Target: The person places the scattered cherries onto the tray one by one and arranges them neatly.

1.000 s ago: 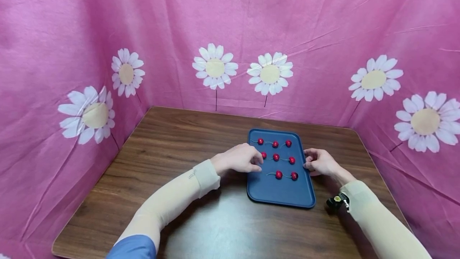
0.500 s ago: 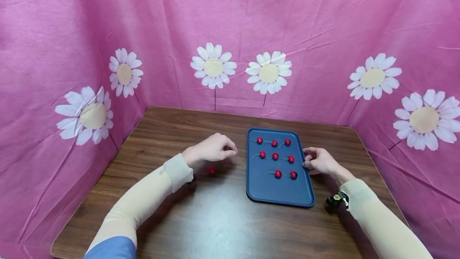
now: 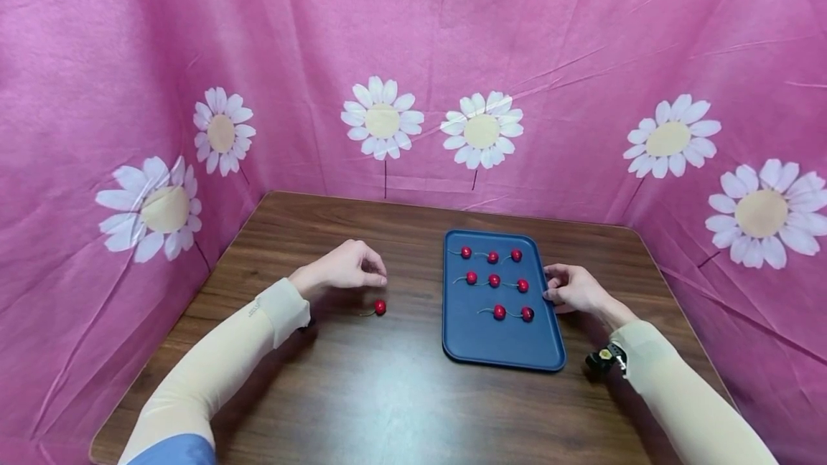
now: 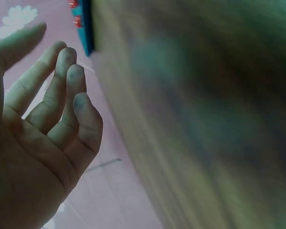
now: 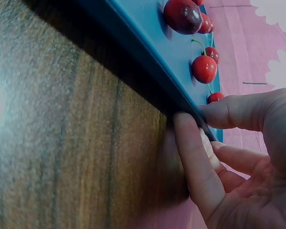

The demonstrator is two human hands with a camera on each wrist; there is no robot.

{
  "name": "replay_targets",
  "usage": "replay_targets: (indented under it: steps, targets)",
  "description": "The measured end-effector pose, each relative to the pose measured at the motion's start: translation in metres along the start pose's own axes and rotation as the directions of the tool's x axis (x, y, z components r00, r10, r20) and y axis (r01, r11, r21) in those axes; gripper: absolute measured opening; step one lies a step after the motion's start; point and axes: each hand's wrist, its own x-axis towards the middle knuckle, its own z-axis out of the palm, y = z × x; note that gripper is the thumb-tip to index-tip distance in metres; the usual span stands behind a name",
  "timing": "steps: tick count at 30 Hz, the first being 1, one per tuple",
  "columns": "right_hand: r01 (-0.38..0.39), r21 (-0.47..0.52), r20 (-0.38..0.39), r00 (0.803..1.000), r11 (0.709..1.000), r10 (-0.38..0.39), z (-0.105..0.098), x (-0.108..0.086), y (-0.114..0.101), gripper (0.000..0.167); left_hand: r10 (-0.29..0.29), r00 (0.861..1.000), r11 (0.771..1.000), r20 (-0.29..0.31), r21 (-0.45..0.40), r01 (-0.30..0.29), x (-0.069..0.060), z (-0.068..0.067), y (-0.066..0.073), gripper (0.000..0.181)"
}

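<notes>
On the table, left of the tray, a single red cherry (image 3: pixel 380 306) lies with its green stem pointing left. Just above and behind it hovers my left hand (image 3: pixel 342 265), with nothing in its loosely bent fingers (image 4: pixel 66 98). A blue rectangular tray (image 3: pixel 504 350) carries several red cherries (image 3: pixel 494 280) laid in rows with their stems on. My right hand (image 3: pixel 575 290) pinches the tray's right rim, thumb on the edge and fingers low against its outer side, as the right wrist view shows. One cherry (image 5: pixel 182 15) near that rim has a dark patch.
The brown wooden table (image 3: pixel 362 393) has wood grain and a bright glare near its front. A pink cloth (image 3: pixel 413 20) with white daisies hangs round the back and both sides, close to the table edges.
My left hand has moved left from over the tray's left side to near the cherry on the table, which its arm hid before. My right hand stays at the tray rim.
</notes>
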Motion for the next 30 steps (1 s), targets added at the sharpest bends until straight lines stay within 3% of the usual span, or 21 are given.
replay_targets:
  steps: [5,10,19,30]
  targets:
    - [0.000,-0.010,-0.004,1.000,1.000,0.000,-0.002,0.000,0.000,0.065,-0.079,0.997,0.996,0.021,0.031,0.079,-0.011,0.010,-0.014,0.023]
    - [-0.002,-0.016,-0.004,1.000,1.000,0.002,-0.002,0.000,0.000,0.065,-0.117,0.992,0.989,0.040,0.090,0.114,-0.019,0.018,-0.017,0.031]
    - [0.003,-0.016,-0.006,1.000,1.000,-0.003,0.000,-0.001,0.000,0.065,-0.102,0.994,0.988,0.046,0.124,0.096,-0.021,0.027,-0.013,0.031]
    - [-0.002,-0.010,-0.001,1.000,1.000,0.002,0.001,0.001,0.001,0.066,-0.021,0.997,0.998,0.077,0.058,0.017,-0.022,0.031,-0.012,0.021]
